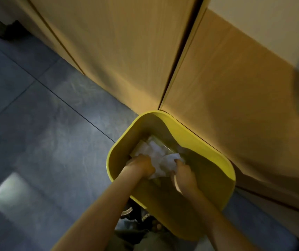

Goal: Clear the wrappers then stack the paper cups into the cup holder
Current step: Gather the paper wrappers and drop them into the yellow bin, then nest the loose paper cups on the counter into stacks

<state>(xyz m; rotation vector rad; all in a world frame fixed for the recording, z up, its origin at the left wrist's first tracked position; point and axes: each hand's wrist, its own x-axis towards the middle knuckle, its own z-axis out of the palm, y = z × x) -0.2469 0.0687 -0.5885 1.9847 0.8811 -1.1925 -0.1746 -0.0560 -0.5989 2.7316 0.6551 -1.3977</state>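
Far left, the grey tiled floor [36, 124] runs under dim light, with a pale bright patch low at the left edge and dark grout lines crossing it diagonally. A dark object stands on the floor at the upper left; too blurred to identify.

Moving right, tan wooden cabinet panels [127, 51] rise from the floor, with a dark vertical seam between two of them just above the bin.

The yellow bin [217, 160] stands on the floor, touching or just beside the foot of the cabinet panels. Its rim is rounded and its inner walls are bare on the right side.

The left hand [141, 164] reaches down into the bin from the near rim, forearm crossing the rim. Its grip is curled closed on the left side of the white wrappers [156, 154], fingers tucked into the paper.

The wrappers lie crumpled inside the bin, between the two hands and extending toward the far wall. Something clear or shiny lies among them; it cannot be identified.

The right hand [183, 175] is also inside the bin, just beside the left, fingers bent over the right edge of the wrappers. Whether its grip actually holds the paper or merely presses on it cannot be told.
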